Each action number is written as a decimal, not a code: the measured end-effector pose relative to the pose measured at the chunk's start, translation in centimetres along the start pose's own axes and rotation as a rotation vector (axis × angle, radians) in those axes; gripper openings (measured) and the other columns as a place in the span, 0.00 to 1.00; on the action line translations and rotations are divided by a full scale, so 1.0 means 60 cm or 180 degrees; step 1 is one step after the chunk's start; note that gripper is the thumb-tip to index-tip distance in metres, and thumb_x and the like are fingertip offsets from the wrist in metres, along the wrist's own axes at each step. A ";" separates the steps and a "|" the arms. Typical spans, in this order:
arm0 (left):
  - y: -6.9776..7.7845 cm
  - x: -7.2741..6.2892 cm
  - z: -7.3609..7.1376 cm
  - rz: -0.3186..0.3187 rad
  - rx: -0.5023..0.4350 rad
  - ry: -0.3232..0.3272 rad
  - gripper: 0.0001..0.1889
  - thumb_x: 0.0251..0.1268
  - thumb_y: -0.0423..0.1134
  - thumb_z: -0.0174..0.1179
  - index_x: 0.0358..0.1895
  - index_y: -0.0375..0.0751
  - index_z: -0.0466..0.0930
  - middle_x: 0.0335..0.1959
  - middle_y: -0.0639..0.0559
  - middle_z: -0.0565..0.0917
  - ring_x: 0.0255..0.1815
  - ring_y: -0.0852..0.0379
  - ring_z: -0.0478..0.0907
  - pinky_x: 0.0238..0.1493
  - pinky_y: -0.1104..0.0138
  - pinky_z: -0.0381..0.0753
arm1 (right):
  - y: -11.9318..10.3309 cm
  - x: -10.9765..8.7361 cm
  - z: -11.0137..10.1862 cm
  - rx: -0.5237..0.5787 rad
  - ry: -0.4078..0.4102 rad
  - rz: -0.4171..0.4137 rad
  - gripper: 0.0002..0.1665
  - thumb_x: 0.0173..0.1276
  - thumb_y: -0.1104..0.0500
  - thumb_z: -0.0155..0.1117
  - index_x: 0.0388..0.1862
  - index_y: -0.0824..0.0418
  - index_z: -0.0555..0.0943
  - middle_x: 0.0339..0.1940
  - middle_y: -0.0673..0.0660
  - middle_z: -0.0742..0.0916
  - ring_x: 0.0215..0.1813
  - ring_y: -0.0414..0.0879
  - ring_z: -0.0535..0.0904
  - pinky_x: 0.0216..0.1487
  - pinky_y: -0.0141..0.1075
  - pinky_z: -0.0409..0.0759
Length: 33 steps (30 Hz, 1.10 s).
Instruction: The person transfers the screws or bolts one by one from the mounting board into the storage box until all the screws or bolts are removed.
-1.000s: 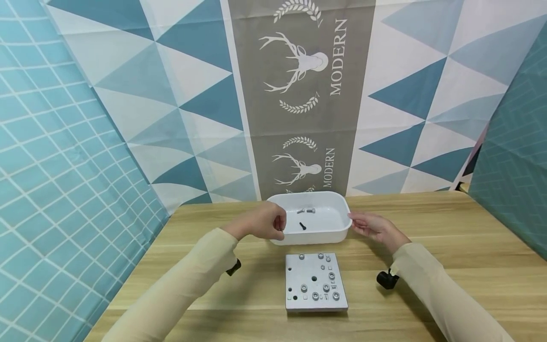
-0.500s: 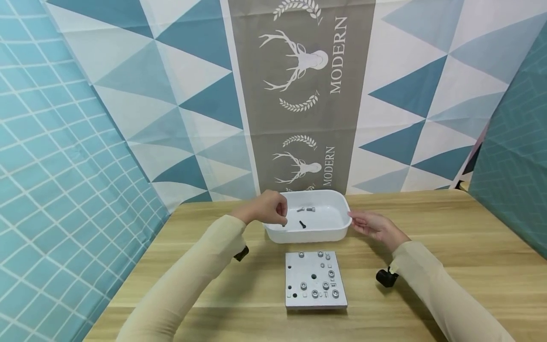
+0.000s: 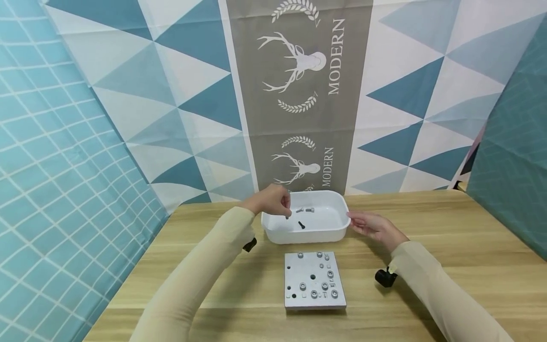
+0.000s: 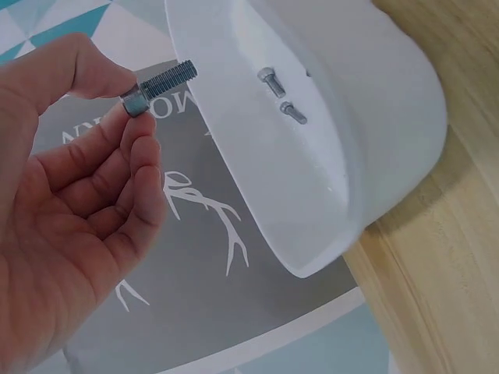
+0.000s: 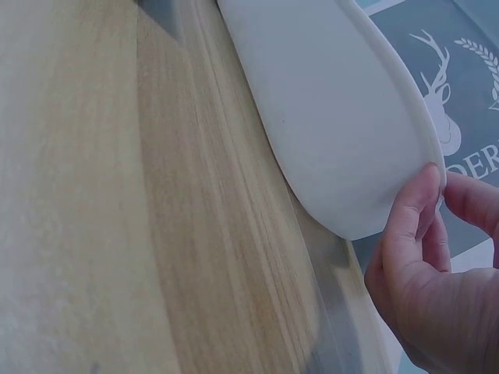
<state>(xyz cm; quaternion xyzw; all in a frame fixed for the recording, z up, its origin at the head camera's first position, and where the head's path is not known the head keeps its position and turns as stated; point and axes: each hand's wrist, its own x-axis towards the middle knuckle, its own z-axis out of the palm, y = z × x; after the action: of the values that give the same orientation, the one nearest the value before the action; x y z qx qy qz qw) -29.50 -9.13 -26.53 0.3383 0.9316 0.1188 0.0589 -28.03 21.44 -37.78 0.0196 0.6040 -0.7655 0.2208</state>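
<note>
My left hand [image 3: 275,200] pinches a silver socket-head screw [image 4: 160,84] by its head, over the left end of the white tray [image 3: 307,236]. In the left wrist view the screw's threaded end points toward the tray's rim. The thumb and fingers of my right hand [image 5: 437,265] pinch the tray's rim at its right end. Inside the tray lie two silver screws [image 4: 271,82] and a black screw [image 3: 301,225]. Nearer to me than the tray, a square metal plate [image 3: 303,299] with holes and several screw heads sits on the table.
The wooden table [image 3: 406,304] reaches back to a patterned cloth [image 3: 393,95] just behind the tray. A blue tiled-pattern cloth [image 3: 64,190] hangs along the left side, and a teal cloth [image 3: 513,166] along the right.
My left hand has moved right and slightly away from me, from the tray's front left corner to over its inside, with the screw. The right hand keeps its hold on the rim.
</note>
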 end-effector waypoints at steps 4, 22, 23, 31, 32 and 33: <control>-0.003 0.011 -0.001 0.0028 -0.0008 0.0013 0.04 0.52 0.36 0.64 0.23 0.42 0.81 0.20 0.55 0.81 0.20 0.65 0.69 0.26 0.76 0.68 | 0.001 0.001 0.001 0.0000 0.0000 -0.0020 0.11 0.72 0.64 0.53 0.31 0.56 0.81 0.28 0.47 0.83 0.32 0.34 0.79 0.39 0.21 0.81; -0.021 0.052 0.001 -0.0249 -0.0066 -0.0151 0.05 0.55 0.36 0.61 0.25 0.42 0.82 0.19 0.58 0.77 0.19 0.63 0.67 0.25 0.74 0.67 | 0.000 -0.001 0.001 0.0053 -0.0023 -0.0081 0.13 0.72 0.65 0.51 0.30 0.57 0.81 0.29 0.48 0.83 0.33 0.34 0.79 0.40 0.21 0.80; -0.021 0.054 0.002 -0.0272 -0.0090 -0.0151 0.05 0.55 0.36 0.61 0.25 0.42 0.82 0.19 0.58 0.77 0.20 0.63 0.67 0.25 0.74 0.68 | 0.001 0.000 0.001 0.0047 -0.0038 -0.0095 0.14 0.72 0.65 0.51 0.30 0.57 0.81 0.29 0.48 0.83 0.33 0.34 0.79 0.40 0.21 0.80; -0.031 0.071 0.015 -0.0521 -0.0144 -0.0232 0.07 0.57 0.39 0.62 0.23 0.44 0.81 0.19 0.59 0.75 0.20 0.63 0.66 0.24 0.73 0.66 | 0.007 0.002 -0.001 -0.0067 0.0026 -0.0122 0.09 0.72 0.64 0.52 0.35 0.60 0.80 0.29 0.47 0.83 0.33 0.34 0.79 0.40 0.21 0.80; -0.032 0.074 0.017 -0.0551 -0.0147 -0.0236 0.07 0.57 0.39 0.62 0.23 0.44 0.81 0.18 0.58 0.75 0.20 0.63 0.65 0.24 0.72 0.66 | 0.007 0.002 -0.001 -0.0076 0.0031 -0.0119 0.09 0.72 0.64 0.53 0.35 0.60 0.80 0.29 0.47 0.83 0.33 0.34 0.79 0.40 0.21 0.80; -0.034 0.077 0.018 -0.0576 -0.0143 -0.0230 0.07 0.57 0.39 0.62 0.23 0.44 0.81 0.18 0.58 0.74 0.19 0.62 0.65 0.24 0.72 0.66 | 0.008 0.002 -0.001 -0.0073 0.0045 -0.0110 0.09 0.72 0.64 0.53 0.35 0.60 0.81 0.29 0.47 0.83 0.33 0.34 0.79 0.40 0.21 0.81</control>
<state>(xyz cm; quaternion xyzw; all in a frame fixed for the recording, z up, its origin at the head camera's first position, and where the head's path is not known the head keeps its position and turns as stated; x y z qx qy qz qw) -34.08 -7.50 -28.22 0.2555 0.9527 0.1216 0.1105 -27.99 21.36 -38.25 0.0120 0.6146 -0.7621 0.2035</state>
